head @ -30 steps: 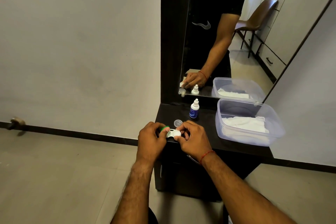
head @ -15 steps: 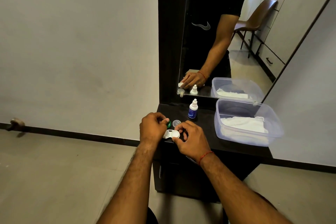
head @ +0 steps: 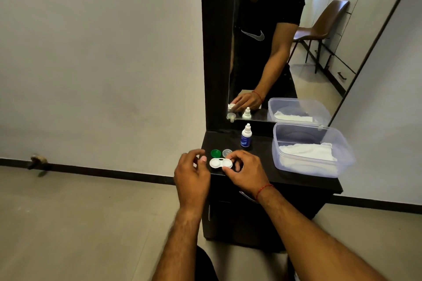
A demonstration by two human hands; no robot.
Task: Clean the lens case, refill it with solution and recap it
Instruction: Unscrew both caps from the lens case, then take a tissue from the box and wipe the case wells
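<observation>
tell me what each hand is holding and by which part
The right hand pinches the lens case by its right end, on the table. The left hand holds nothing.

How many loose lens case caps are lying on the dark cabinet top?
2: a round green plastic cap just behind the white lens case, and a translucent grey cap right beside it, nearer the dropper bottle.

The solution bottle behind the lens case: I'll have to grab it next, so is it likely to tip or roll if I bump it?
The solution bottle stands upright, tall and narrow on a small base, so a knock near its white nozzle would probably tip it. Its round body would then likely roll on the smooth dark countertop. It looks small and plastic, so probably light.
</observation>
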